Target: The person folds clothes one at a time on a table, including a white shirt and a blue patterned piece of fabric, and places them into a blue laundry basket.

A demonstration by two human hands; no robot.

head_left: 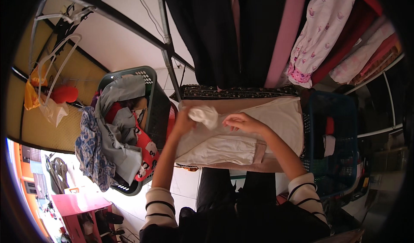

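Cloth dominates: a soft, cream-white cotton garment [241, 135] is spread flat on a brown padded board [241, 103] between two laundry baskets. Its bunched corner is pinched in the closed left hand [184, 121], while the right hand [241, 122], fingers curled, is pressed on a fold. Light and limp, it is best gripped at hems or corners.
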